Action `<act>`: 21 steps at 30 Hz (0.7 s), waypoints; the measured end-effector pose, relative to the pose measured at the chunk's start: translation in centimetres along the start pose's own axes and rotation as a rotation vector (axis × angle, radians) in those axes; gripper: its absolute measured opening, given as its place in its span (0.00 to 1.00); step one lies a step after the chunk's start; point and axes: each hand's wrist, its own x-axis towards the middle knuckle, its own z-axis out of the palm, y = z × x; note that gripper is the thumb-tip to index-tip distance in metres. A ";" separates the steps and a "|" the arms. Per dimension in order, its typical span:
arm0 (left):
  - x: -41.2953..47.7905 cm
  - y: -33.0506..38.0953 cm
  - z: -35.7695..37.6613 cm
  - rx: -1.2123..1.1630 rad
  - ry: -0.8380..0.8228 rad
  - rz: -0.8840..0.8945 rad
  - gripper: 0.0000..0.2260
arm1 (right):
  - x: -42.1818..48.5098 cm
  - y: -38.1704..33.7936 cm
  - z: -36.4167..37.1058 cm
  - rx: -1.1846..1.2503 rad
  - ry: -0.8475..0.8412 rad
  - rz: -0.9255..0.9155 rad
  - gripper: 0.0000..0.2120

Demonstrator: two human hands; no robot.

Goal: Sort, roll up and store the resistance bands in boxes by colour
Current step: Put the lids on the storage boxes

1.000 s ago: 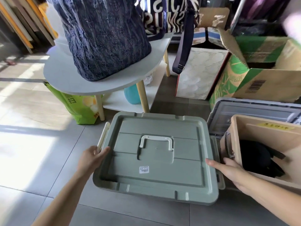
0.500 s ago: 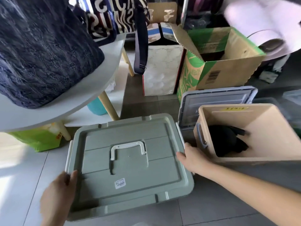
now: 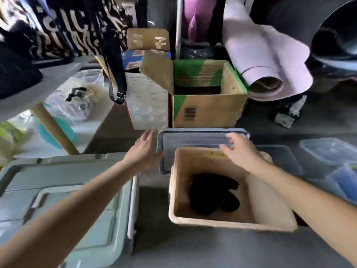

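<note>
Left of the beige box point(image 3: 270, 206) sits a lidded green storage box point(image 3: 58, 176). Black resistance bands point(image 3: 212, 194) lie inside the beige box. At its far rim, the left hand point(image 3: 144, 149) and right hand point(image 3: 241, 151) are at the ends of a grey lid point(image 3: 193, 141), fingers open, gripping nothing.

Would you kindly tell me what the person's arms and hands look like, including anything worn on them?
The left forearm and the right forearm are bare down to the picture's edge, no sleeve in view. The left hand and the right hand are ungloved, and no watch, bracelet or ring shows on either. The picture is blurred, so a thin ring could go unseen.
</note>
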 end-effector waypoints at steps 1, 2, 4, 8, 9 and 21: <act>2.0 1.4 0.4 -0.012 0.030 -0.035 0.34 | 1.2 2.1 -1.5 -0.019 0.028 0.056 0.28; 3.8 2.4 0.7 -0.025 0.052 -0.076 0.32 | 2.3 3.9 -2.7 -0.034 0.025 0.108 0.32; 6.5 3.1 1.6 -0.067 0.040 -0.171 0.27 | 4.1 6.3 -4.4 -0.010 -0.062 0.141 0.39; 6.4 4.0 3.9 -0.076 0.023 -0.260 0.20 | 6.9 9.3 -4.1 0.224 -0.309 0.109 0.40; 5.8 4.5 4.1 -0.079 0.048 -0.282 0.20 | 7.3 9.6 -3.7 0.281 -0.331 0.110 0.37; 3.6 8.5 4.3 -0.285 0.261 -0.629 0.17 | 7.3 11.4 -2.8 0.455 -0.234 0.213 0.13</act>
